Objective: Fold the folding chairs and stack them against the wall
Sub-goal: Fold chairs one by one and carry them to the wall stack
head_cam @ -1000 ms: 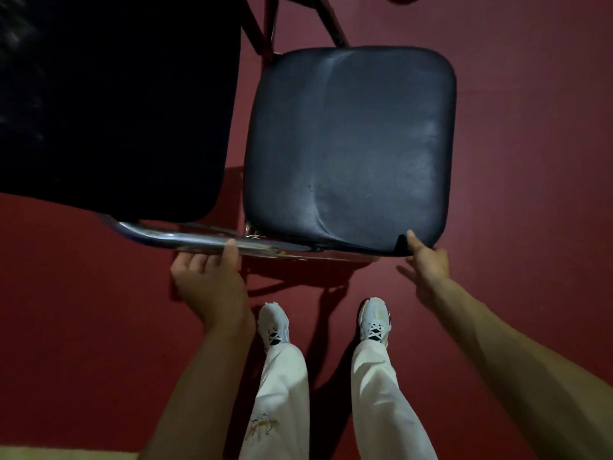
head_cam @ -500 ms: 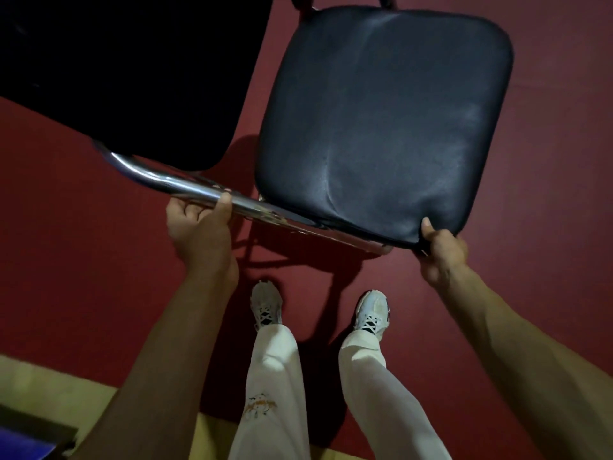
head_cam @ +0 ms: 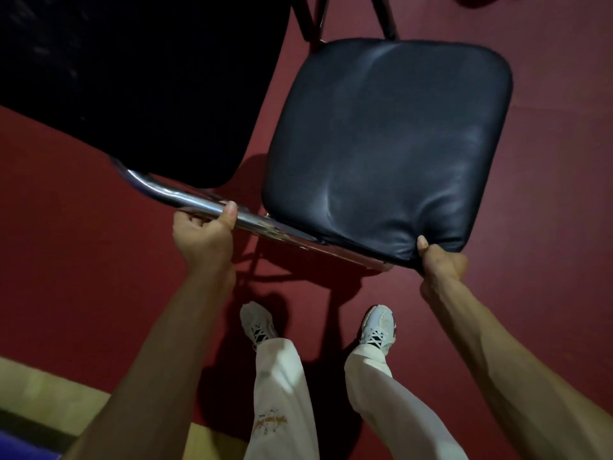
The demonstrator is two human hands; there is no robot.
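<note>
A folding chair hangs above the red floor, seen from over it. Its padded black seat (head_cam: 388, 147) fills the upper right, and its black backrest (head_cam: 132, 78) fills the upper left. A chrome frame tube (head_cam: 265, 224) runs under both, slanting down to the right. My left hand (head_cam: 202, 234) grips that tube from below, thumb over the top. My right hand (head_cam: 441, 260) pinches the seat's near right corner, thumb on the cushion. Dark chair legs (head_cam: 384, 18) show beyond the seat at the top.
The dark red floor (head_cam: 547, 227) lies below. My two white shoes (head_cam: 378, 327) and white trousers stand under the chair. A pale yellow strip (head_cam: 43, 386) borders the floor at the lower left, with a blue patch in the corner.
The chair's near edge has dropped lower in view and the seat sits farther from the top edge. Both hands keep the same holds. My feet have shifted slightly.
</note>
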